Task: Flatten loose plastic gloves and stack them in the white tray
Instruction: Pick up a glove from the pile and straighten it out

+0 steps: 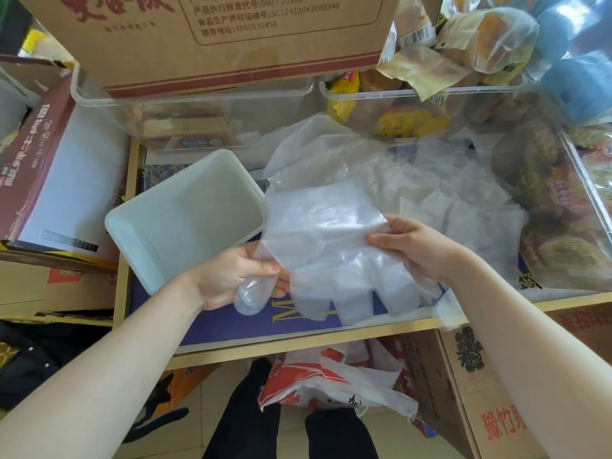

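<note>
A clear plastic glove (326, 246) is stretched between my two hands above the shelf, its fingers pointing toward me. My left hand (238, 279) pinches the glove's left edge near the thumb part. At the right edge, my right hand (412, 245) pinches it between thumb and fingers. The white tray (185, 217) lies tilted to the left of the glove, with nothing visible in it. A loose pile of more clear gloves (414, 180) spreads behind and to the right of the held one.
Clear bins (198, 104) with a cardboard box (212, 38) and wrapped snacks (480, 41) stand at the back. The purple mat (265, 323) covers the shelf, whose wooden front edge (331, 339) is near me. A red-and-white bag (334, 382) and boxes sit below.
</note>
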`<state>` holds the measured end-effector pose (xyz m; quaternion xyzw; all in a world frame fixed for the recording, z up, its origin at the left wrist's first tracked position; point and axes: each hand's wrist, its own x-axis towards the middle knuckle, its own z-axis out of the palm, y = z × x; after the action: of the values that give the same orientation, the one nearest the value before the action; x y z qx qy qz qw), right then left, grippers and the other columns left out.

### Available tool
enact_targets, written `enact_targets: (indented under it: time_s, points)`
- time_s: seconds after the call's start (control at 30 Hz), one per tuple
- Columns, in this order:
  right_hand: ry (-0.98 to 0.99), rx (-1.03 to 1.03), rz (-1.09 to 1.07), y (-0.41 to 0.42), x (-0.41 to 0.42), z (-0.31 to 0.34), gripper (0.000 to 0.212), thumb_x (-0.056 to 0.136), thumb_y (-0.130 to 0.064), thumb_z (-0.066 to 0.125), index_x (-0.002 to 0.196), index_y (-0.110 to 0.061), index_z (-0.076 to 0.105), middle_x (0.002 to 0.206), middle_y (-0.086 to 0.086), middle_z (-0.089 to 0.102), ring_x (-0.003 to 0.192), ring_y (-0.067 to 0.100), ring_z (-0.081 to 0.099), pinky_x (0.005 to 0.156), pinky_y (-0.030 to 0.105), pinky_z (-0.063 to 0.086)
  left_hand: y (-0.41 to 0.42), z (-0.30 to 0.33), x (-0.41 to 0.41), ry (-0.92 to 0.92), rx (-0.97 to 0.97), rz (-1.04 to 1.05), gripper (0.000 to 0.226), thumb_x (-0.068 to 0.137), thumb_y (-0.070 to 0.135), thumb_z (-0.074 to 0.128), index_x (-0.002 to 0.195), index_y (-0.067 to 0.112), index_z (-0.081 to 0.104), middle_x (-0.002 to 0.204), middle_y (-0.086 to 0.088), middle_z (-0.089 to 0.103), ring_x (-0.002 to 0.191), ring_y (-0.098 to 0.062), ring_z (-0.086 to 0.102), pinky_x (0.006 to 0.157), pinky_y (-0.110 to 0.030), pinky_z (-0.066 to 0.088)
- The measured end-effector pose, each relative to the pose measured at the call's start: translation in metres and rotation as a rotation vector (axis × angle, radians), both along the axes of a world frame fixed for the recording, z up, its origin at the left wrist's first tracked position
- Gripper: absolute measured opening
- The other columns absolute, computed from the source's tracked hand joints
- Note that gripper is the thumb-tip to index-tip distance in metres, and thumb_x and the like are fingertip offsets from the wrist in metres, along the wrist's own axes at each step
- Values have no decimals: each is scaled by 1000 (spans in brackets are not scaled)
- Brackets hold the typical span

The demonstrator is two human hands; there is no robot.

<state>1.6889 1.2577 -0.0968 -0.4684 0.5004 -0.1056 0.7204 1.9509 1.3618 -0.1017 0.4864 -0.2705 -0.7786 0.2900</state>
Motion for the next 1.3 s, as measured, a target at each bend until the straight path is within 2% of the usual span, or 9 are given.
enact_targets:
  time_s: [0.1,0.2,0.37,0.53,0.63,0.77,0.87,1.07,1.3]
  points:
    - [-132,8,-62,3,4,7,21,91,4,46,90,-8,63,76,-5,72,74,3,67,71,10,51,-1,5,2,85,-46,44,30,77,1,62,101,16,71,99,-11,72,91,-26,69,73,-31,55]
    - [-160,10,-28,4,5,13,22,92,5,44,92,-7,62,73,-6,72,67,1,67,59,8,49,-1,8,4,-20,-104,4,37,75,14,60,112,11,61,104,-9,71,96,-22,68,79,-27,52]
    - [59,-236,155,6,7,27,19,91,-2,52,81,-14,62,55,-10,64,50,-2,55,48,9,42,-8,11,-11,-156,-18,294,29,87,39,55,90,14,69,83,0,74,75,-11,69,69,-21,52]
    - [181,-481,368,8,10,37,26,93,-5,53,74,-22,60,46,-14,46,44,0,40,49,14,33,-9,1,-25,-179,55,365,16,87,22,59,96,12,68,90,-4,73,83,-16,68,74,-25,53]
    - [193,-513,371,8,8,36,14,92,-7,53,82,-5,63,51,-10,46,46,4,40,51,19,34,-6,-2,-23,-171,12,301,23,75,4,65,97,11,64,87,-4,69,80,-18,64,72,-27,51]
    - [50,-364,251,8,2,34,15,93,-8,52,95,3,63,76,16,63,66,19,57,63,29,46,2,-8,-19,-245,-141,225,42,60,-3,60,102,-6,57,96,-16,61,91,-25,59,89,-40,46]
    - [-134,-147,94,6,-2,30,21,92,-1,47,103,-4,65,90,10,70,81,18,67,72,24,55,8,-12,-18,-184,-151,255,51,59,-7,57,108,8,59,100,-12,64,93,-23,60,86,-30,48]
    - [-205,-61,32,3,-2,30,25,93,3,41,97,-5,64,76,-3,73,70,3,67,59,10,49,4,-8,-26,19,19,1,35,69,13,65,104,16,66,98,0,72,91,-14,67,73,-20,52]
    - [-73,4,85,-13,-5,28,19,92,-1,47,83,-4,63,65,-2,68,56,6,64,52,13,50,3,-11,-25,42,4,-6,21,84,10,56,103,12,65,98,-12,72,92,-30,67,82,-37,56]
